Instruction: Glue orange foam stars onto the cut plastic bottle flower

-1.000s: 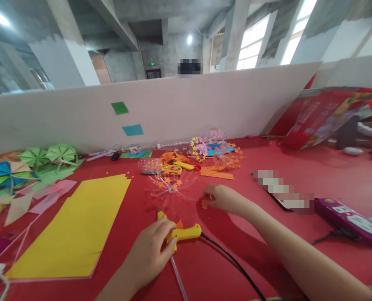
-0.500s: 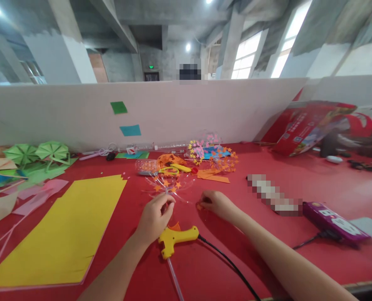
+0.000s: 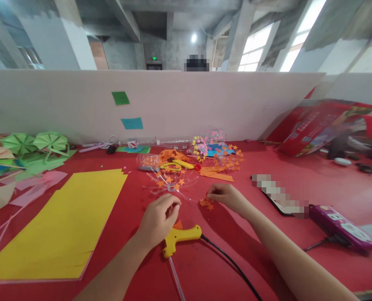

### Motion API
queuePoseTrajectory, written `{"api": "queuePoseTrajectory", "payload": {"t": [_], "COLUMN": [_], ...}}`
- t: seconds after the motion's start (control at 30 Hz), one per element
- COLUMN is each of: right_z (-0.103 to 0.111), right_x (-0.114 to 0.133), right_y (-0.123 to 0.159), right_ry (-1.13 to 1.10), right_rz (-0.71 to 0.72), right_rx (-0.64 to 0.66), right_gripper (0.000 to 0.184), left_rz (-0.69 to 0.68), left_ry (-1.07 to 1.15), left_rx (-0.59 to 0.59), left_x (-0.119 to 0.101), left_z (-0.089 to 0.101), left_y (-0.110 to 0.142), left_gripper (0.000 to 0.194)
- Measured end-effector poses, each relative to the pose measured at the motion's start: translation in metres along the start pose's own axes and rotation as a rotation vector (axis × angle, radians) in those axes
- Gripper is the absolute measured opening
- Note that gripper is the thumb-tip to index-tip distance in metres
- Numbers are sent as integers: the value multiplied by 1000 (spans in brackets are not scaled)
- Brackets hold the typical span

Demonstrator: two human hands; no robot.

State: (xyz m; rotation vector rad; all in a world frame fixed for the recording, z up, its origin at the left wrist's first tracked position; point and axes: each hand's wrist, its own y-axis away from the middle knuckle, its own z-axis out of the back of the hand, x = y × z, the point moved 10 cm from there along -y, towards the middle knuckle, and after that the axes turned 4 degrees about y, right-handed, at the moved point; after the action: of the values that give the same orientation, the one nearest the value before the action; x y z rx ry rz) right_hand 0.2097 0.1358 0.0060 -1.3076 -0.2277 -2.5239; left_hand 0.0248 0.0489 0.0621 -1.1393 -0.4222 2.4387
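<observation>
My left hand (image 3: 161,218) is closed above the table, just over the front end of a yellow hot glue gun (image 3: 182,235). Whatever its fingers hold, if anything, is hidden. A clear glue stick (image 3: 175,276) pokes out of the gun toward me. To the right, my right hand (image 3: 228,197) is pinched beside a few small orange stars (image 3: 209,205) on the table; nothing can be made out between its fingertips. Beyond the hands lies a cut clear plastic bottle piece (image 3: 170,187), its splayed strips carrying orange stars (image 3: 177,186).
Yellow paper sheets (image 3: 60,225) lie at left, green folded paper pieces (image 3: 51,144) behind them. Yellow-handled scissors (image 3: 183,164), orange paper strips (image 3: 217,174) and a star-covered plastic piece (image 3: 228,159) sit farther back. At right are a phone-like object (image 3: 279,198) and a purple box (image 3: 342,228).
My right hand has drawn slightly up and away from the orange stars, which now show more fully. My left hand remains closed near the glue gun. The camera view has shifted a little.
</observation>
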Motion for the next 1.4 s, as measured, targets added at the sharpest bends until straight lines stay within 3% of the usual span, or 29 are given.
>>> {"api": "queuePoseTrajectory", "payload": {"t": [0.23, 0.5, 0.67, 0.8, 0.97, 1.03, 1.1, 1.2, 1.3, 1.4], "right_z": [-4, -38, -49, -53, -39, -38, -50, -83, -112, -129], "right_x": [25, 68, 70, 65, 62, 69, 87, 118, 126, 123], "right_y": [11, 25, 26, 27, 27, 33, 45, 74, 89, 90], "right_ry": [-275, -401, -426, -390, -301, -225, -34, 436, 819, 955], "right_rz": [13, 87, 95, 106, 120, 150, 266, 576, 715, 751], "right_rx": [38, 165, 145, 131, 51, 62, 152, 253, 226, 233], "right_gripper": [22, 14, 16, 22, 18, 12, 4, 26, 30, 27], "left_rz": [33, 166, 188, 168, 141, 126, 125, 162, 205, 219], "left_ry": [89, 203, 244, 224, 179, 168, 165, 211, 246, 247], "left_rx": [-1, 49, 24, 75, 27, -25, -85, -204, -301, -369], "left_x": [-3, -1, 0, -5, -3, 0, 4, 17, 31, 41], "left_z": [-4, -23, -21, -25, -15, -3, 11, 35, 53, 66], "left_y": [1, -2, -3, -2, -3, -4, -5, -4, -3, -4], "left_gripper": [13, 11, 13, 13, 13, 14, 15, 16, 16, 15]}}
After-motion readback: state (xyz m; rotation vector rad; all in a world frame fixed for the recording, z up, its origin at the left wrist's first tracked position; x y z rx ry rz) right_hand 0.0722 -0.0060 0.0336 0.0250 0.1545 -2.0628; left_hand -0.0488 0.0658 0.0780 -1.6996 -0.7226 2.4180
